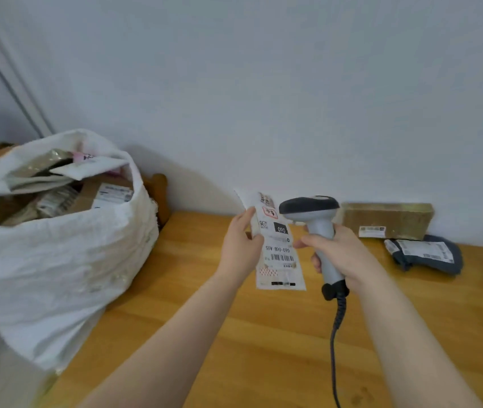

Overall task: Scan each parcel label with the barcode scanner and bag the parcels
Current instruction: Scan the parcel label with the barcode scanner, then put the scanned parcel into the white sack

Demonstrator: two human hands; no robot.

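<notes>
A white sack (57,254) is seen well left of the barcode scanner (311,207), a gold box (387,217) and grey parcel (431,256) to its right. Just left, a white parcel (281,260) is pinched by the left hand (241,248); the scanner is wrapped by the curled fingers of the right hand (341,254).

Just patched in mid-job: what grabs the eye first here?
Centre frame, the left hand holds a white labelled parcel up beside the barcode scanner gripped by the right hand. A white sack stuffed with parcels bulges at the left; a gold box and a grey parcel lie by the wall, right.
</notes>
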